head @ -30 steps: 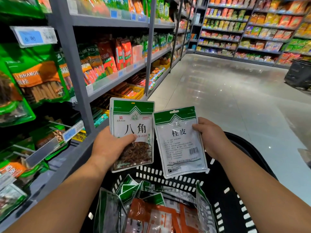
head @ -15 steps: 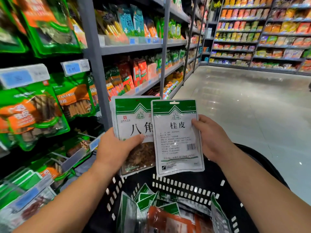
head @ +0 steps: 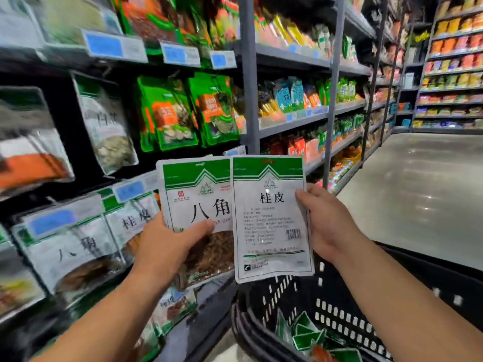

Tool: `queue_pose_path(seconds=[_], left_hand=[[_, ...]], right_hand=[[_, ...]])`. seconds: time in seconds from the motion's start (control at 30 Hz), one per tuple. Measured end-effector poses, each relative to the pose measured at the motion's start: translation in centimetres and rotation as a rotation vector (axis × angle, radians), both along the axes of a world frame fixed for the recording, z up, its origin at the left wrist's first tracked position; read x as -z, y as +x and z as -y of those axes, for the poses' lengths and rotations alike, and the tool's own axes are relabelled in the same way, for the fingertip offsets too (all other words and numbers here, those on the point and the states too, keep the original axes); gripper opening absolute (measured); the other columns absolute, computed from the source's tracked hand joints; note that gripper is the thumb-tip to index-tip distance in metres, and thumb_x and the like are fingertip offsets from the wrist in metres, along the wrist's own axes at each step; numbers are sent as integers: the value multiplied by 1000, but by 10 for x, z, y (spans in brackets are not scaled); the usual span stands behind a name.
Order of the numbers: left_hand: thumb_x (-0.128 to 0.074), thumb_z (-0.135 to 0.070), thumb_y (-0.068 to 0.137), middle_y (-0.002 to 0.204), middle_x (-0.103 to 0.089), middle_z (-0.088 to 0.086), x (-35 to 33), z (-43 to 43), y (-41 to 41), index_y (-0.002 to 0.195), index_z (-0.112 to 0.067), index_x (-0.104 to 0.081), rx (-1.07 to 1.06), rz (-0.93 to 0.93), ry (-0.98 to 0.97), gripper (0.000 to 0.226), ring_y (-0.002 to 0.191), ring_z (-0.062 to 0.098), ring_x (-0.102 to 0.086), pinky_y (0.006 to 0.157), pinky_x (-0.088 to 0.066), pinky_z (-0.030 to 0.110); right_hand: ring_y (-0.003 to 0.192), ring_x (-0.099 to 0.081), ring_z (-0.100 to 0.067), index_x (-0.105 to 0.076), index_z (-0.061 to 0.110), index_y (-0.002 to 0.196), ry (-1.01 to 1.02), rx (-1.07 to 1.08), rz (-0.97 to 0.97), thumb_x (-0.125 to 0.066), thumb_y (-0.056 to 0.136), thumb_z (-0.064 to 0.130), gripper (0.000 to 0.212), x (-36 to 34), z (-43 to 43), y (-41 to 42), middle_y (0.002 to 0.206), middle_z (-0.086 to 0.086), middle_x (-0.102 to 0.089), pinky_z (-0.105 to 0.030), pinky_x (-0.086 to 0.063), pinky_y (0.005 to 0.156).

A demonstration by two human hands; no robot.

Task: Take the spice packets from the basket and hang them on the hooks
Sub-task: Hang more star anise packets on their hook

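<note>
Head view: left hand (head: 167, 246), lower centre of the frame, grips the packet marked 八角 (head: 198, 194), thumb across its front face and fingers behind; dark brown contents show through the clear lower half of this packet. Right hand (head: 329, 226), centre right, grips the packet marked 桂皮 (head: 271, 226) by its right edge, thumb on the front beside the printed title. Both packets are held upright and side by side, green bands at the top; the left edge of the 桂皮 packet overlaps the right edge of the 八角 packet. Black slotted basket (head: 431, 265) sits at lower right, under the right forearm and below the held packets; loose packets (head: 305, 333) with green corners lie inside it, with an orange one partly visible at the bottom edge. Hanging stock (head: 75, 252) of the same white-and-green design occupies the lower left, blurred, beneath a blue price label (head: 130, 190); the hooks cannot be made out. Green and orange bags (head: 170, 113) hang at upper centre. Grey shelving (head: 287, 124) runs towards the upper right beside a glossy floor (head: 418, 192)
</note>
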State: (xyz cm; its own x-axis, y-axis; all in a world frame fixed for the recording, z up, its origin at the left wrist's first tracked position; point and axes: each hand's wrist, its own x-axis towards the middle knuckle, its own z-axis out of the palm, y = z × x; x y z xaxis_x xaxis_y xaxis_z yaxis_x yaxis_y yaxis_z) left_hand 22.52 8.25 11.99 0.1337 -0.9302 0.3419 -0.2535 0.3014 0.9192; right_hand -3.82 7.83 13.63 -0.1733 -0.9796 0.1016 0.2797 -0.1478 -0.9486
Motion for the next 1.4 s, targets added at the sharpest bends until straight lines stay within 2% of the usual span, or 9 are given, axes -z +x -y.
queue_pose_path(seconds=[0.43, 0.63, 0.8, 0.9, 1.0, 1.1, 1.2, 1.27, 1.4], left_hand=[[-88, -19, 75, 95, -81, -5, -45, -115, 147, 107, -17, -73, -249, -125, -109, 35, 87, 17, -78, 77, -60, 37], [-92, -32, 66, 104, -80, -4, -52, -159, 201, 105, -25, -77, -359, -145, -161, 43, 97, 21, -77, 92, -58, 50], [-89, -23, 72, 99, -81, -3, -38, -178, 222, 102, -20, -76, -401, -160, -161, 33, 93, 20, -77, 84, -61, 42], [-83, -7, 77, 97, -81, -1, -31, -183, 221, 105, -14, -74, -396, -196, -168, 31, 89, 18, -78, 70, -62, 26], [-84, -7, 76, 98, -81, 2, -21, -183, 221, 106, -13, -75, -391, -217, -145, 31, 90, 22, -78, 77, -61, 39], [-84, -7, 76, 99, -81, 2, -13, -180, 220, 108, -13, -73, -387, -238, -117, 35, 90, 23, -78, 80, -60, 42], [-83, -6, 77, 99, -80, 3, -10, -176, 218, 109, -11, -73, -372, -235, -98, 34, 91, 24, -78, 80, -61, 42], [-82, -4, 79, 99, -81, 1, -8, -173, 218, 108, -12, -73, -377, -220, -101, 31, 90, 22, -78, 78, -63, 39], [-80, -3, 81, 96, -81, -3, -7, -169, 214, 104, -16, -75, -401, -215, -125, 27, 88, 17, -78, 74, -61, 33]], right_hand=[[88, -77, -31, -65, 10, 113, -83, -350, 20, -49, 108, 20, 20, -52, -52, 180, 102, -13, -79, -56, -62, 75], [83, -77, -31, -62, 3, 115, -110, -458, 15, -51, 107, 18, 21, -65, -69, 246, 101, -17, -78, -56, -61, 69], [88, -75, -39, -64, 7, 97, -151, -457, -52, -52, 106, 18, 18, -52, -76, 282, 98, -21, -77, -68, -57, 79], [82, -72, -40, -63, 4, 91, -166, -406, -73, -53, 105, 17, 21, -37, -78, 292, 99, -28, -73, -54, -57, 75], [80, -68, -45, -58, 5, 85, -201, -349, -112, -56, 103, 21, 24, -26, -76, 297, 97, -34, -67, -51, -50, 68], [91, -67, -50, -61, 10, 85, -227, -323, -175, -59, 99, 30, 25, -20, -72, 300, 94, -28, -70, -66, -54, 76], [94, -66, -51, -59, 1, 93, -233, -328, -176, -60, 96, 32, 32, -15, -67, 302, 95, -28, -69, -53, -52, 72], [93, -68, -43, -61, 4, 96, -216, -330, -171, -63, 96, 34, 31, -11, -61, 302, 93, -20, -72, -37, -49, 74], [100, -57, 3, -56, 34, 107, -262, -189, -322, -72, 94, 31, 21, -11, -69, 301, 110, 18, -59, -26, -44, 85]])
